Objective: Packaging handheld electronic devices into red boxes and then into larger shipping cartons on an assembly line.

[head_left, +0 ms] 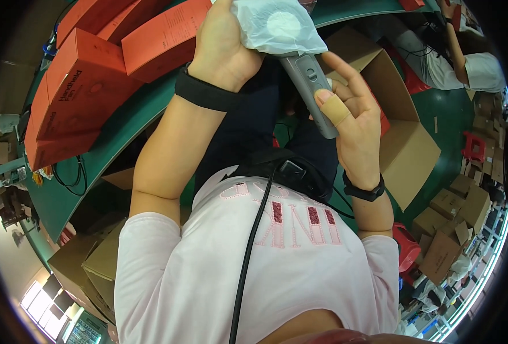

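Observation:
A handheld fan with a grey handle [306, 86] is held up at the top of the head view, tilted with its handle end toward me. Over its round head sits a translucent white plastic bag [279, 26]. My left hand [225, 49] is closed at the left side of the bagged head; most of its fingers are hidden behind the bag or cut off by the frame's edge. Around the handle my right hand [354, 112] is closed, the bandaged thumb pressing its near face below the switch and the index finger reaching toward the bag.
Several orange fan boxes [85, 86] stand on the green table [116, 146] at my left. An open cardboard carton [403, 137] is at my right, with red stools [474, 146] and more cartons [446, 203] beyond. Another person's arm [457, 51] shows at the far right. A black cable [245, 275] hangs over my shirt.

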